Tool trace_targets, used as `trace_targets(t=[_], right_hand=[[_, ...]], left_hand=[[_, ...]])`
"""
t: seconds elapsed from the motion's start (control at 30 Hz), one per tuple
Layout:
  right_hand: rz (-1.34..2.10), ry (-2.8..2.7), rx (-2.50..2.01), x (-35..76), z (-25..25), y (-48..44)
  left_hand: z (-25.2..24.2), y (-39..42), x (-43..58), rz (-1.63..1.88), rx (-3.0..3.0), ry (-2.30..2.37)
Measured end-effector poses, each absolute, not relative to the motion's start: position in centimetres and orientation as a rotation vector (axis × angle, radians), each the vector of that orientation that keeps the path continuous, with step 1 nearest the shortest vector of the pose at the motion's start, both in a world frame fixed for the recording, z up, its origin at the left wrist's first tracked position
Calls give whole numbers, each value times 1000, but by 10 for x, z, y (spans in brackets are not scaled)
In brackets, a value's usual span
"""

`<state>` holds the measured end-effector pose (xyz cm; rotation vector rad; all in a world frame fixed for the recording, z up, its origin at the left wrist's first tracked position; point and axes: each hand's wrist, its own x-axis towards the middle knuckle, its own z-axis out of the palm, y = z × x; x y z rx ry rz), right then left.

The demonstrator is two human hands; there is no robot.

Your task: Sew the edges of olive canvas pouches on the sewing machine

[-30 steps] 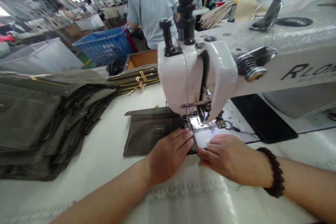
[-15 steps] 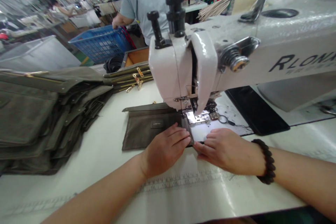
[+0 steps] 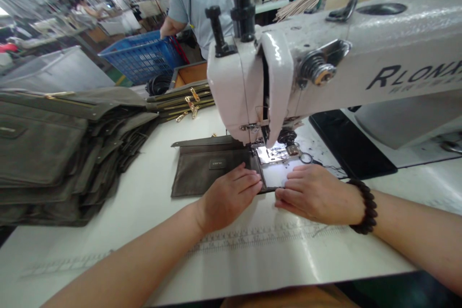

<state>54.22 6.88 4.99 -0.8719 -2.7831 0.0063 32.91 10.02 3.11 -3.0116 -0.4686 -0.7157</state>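
A dark olive fabric pouch piece (image 3: 195, 173) with a small label patch lies flat on the machine bed, its right edge under the presser foot of the white sewing machine (image 3: 231, 91). My left hand (image 3: 231, 197) rests flat on its lower right part, fingers stretched toward that edge. Just right of the pouch is my right hand (image 3: 310, 192), with a dark beaded bracelet at the wrist. Its fingers are curled together beside a thin dark strip at the pouch's lower corner; what they hold, if anything, is hidden. The machine's lamp lights the metal needle plate (image 3: 274, 154).
A tall pile of olive fabric pieces (image 3: 43, 154) stands at the left. Behind the pouch lie stacked pieces with gold zipper pulls (image 3: 193, 101). A black phone-like slab (image 3: 353, 144) lies under the machine arm. Beyond, another person (image 3: 202, 5) holds a blue basket (image 3: 140, 57).
My right hand has shifted slightly right, away from the pouch's corner. My left hand stays on the pouch. The whole view has tilted a little.
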Motion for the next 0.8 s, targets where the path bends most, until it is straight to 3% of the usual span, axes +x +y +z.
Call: trace_targets(t=[0.8], right_hand=[[-116,-2796,-1078,529,42,74]], left_hand=[[26,119,322,-651,-3036,-402]])
